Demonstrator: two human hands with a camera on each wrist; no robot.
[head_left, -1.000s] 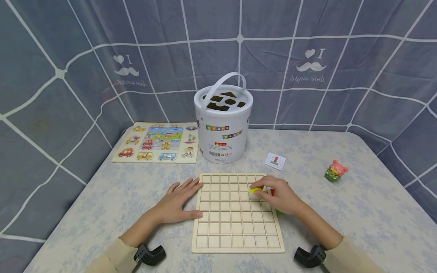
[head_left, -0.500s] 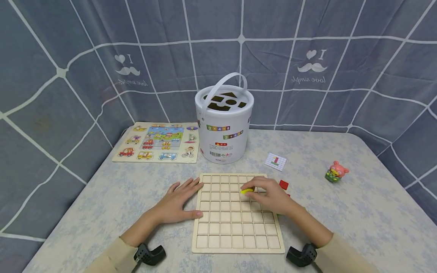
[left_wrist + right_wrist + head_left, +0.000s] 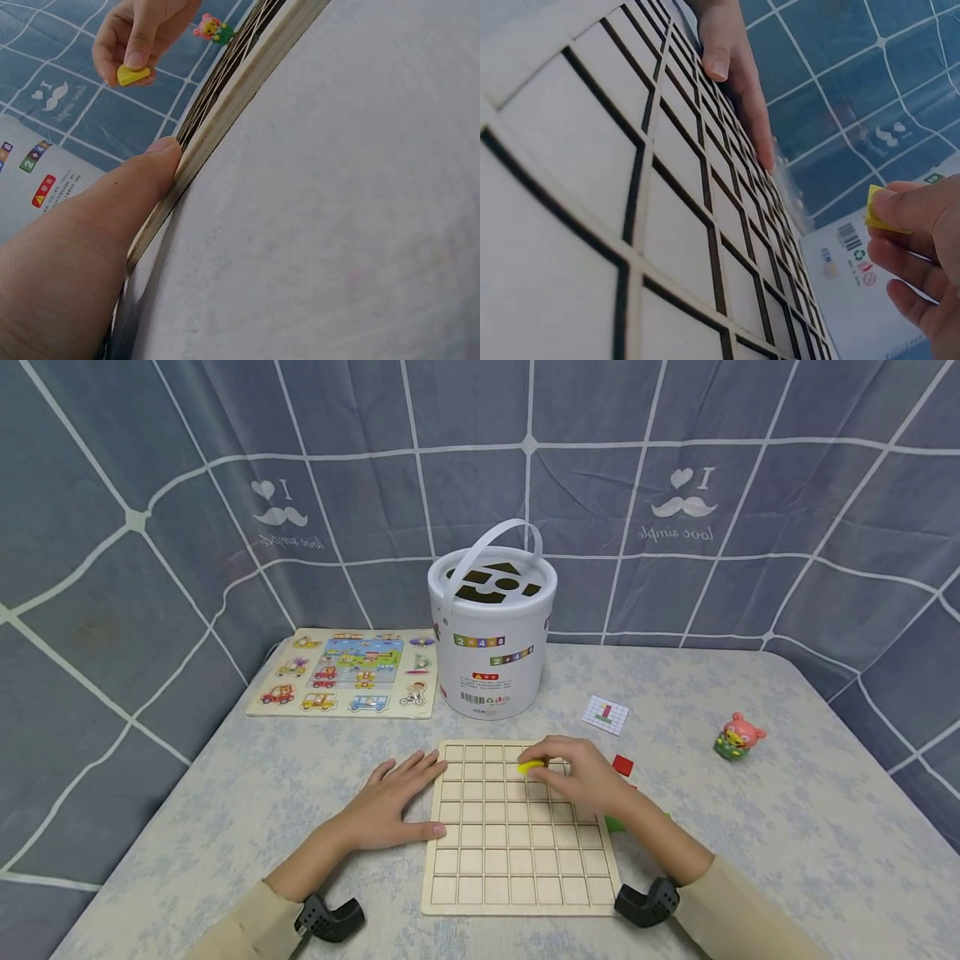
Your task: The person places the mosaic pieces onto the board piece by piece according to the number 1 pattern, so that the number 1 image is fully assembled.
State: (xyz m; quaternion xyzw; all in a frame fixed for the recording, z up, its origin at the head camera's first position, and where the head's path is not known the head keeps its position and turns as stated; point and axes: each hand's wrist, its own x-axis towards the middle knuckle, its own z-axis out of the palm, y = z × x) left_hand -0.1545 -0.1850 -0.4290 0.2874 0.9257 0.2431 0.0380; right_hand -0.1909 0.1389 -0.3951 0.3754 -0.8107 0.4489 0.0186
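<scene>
Near rows of the grid board (image 3: pixel 495 837) open to a pass from the front edge. Left hand (image 3: pixel 397 810) bars the left side; right hand (image 3: pixel 585 777), with yellow piece (image 3: pixel 529 767), and its forearm bar the far right. Bucket (image 3: pixel 491 668) stands tall behind, handle arching higher. Gap between red tile (image 3: pixel 622 765) and figurine (image 3: pixel 738 737).

Head view forward-down, close tilted wrist views, yellow piece (image 3: pixel 133 76) in all

The left sleeve (image 3: pixel 243 931) and right sleeve (image 3: pixel 746 914) are plain beige; at each cuff sits a curved black wrist camera (image 3: pixel 333 922), dotted at one end.
</scene>
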